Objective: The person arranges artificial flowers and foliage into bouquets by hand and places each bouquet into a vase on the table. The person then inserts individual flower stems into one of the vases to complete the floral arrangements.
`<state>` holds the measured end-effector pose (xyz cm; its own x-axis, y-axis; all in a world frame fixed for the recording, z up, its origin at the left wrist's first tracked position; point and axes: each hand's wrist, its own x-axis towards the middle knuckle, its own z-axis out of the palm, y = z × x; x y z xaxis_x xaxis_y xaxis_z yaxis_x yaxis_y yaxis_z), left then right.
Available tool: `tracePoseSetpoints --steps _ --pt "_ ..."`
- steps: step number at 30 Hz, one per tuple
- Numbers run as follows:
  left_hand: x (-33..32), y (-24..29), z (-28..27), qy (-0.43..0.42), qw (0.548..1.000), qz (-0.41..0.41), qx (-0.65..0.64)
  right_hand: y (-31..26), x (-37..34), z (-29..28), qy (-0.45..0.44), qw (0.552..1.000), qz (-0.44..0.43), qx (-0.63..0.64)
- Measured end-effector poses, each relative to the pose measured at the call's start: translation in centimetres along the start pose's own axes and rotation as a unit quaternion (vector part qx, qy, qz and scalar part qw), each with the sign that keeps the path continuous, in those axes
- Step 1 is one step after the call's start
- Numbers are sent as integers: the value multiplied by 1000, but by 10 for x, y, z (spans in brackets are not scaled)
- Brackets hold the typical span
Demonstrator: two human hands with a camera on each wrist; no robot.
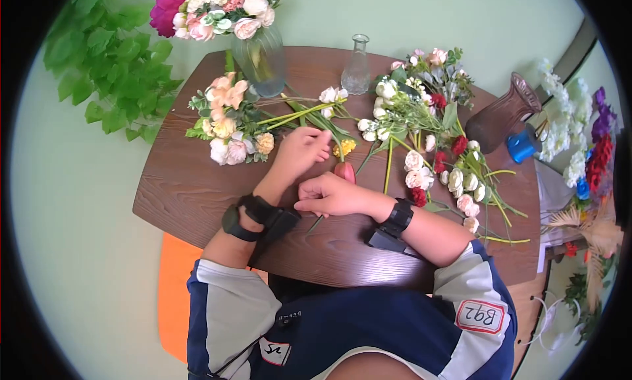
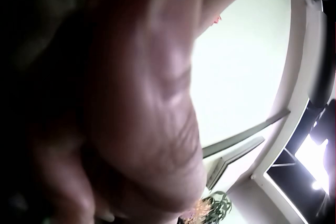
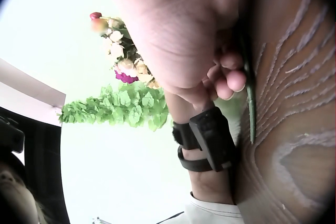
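My right hand (image 1: 334,194) has its fingers curled low over the near middle of the table, around the stem of a pink-red tulip (image 1: 344,172). The bloom shows beyond the knuckles. In the right wrist view the green stem (image 3: 251,103) comes out past the curled fingertips, close over the wood. My left hand (image 1: 301,155) hovers just beyond and to the left, its fingers loosely bent with nothing seen between them. Near its fingertips lies a small yellow flower (image 1: 344,147). The left wrist view shows mostly that hand (image 2: 152,103), dark and blurred.
On the brown table (image 1: 178,182) peach and white flowers (image 1: 227,116) lie left, white and red ones (image 1: 421,159) right. At the back stand a full glass vase (image 1: 260,64) and a small clear vase (image 1: 357,67). A dark vase (image 1: 500,113) and blue ribbon roll (image 1: 522,145) are right.
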<state>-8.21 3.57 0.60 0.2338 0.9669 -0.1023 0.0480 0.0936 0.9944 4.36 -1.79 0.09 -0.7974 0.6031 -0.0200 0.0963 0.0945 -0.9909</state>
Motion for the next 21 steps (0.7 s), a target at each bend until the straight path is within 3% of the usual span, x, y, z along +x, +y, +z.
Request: tracePoseSetpoints --steps 1,4,8,12,13,15,16,17,18,19,21 --pt "2 -4 -9 -25 998 -11 -62 1 0 0 0 1000 -1 4" --pt "7 -3 -22 34 973 -9 -230 -2 0 -1 -2 1000 1 -1" --pt "9 -1 -31 110 956 59 -267 -5 0 -2 -7 1000 3 -4" --pt "8 -4 -33 109 960 144 -213 -4 -1 0 10 998 -54 -36" --pt "3 -1 -30 109 961 142 -213 -8 -3 0 52 990 -102 -77" --pt "-8 4 -27 121 946 268 -140 -22 -6 -1 92 977 -149 -118" --pt "-16 9 -23 121 945 268 -140 -32 -9 -3 196 944 -212 -158" --pt "-26 16 -19 84 922 313 -210 -39 -12 -3 296 895 -270 -195" --pt "-32 21 -16 46 891 355 -279 -44 -16 -4 348 873 -283 -192" --pt "-34 26 -14 47 891 354 -281 -45 -18 -7 348 873 -282 -193" --pt "-39 30 -13 150 894 343 -246 -48 -17 -19 423 815 -344 -195"
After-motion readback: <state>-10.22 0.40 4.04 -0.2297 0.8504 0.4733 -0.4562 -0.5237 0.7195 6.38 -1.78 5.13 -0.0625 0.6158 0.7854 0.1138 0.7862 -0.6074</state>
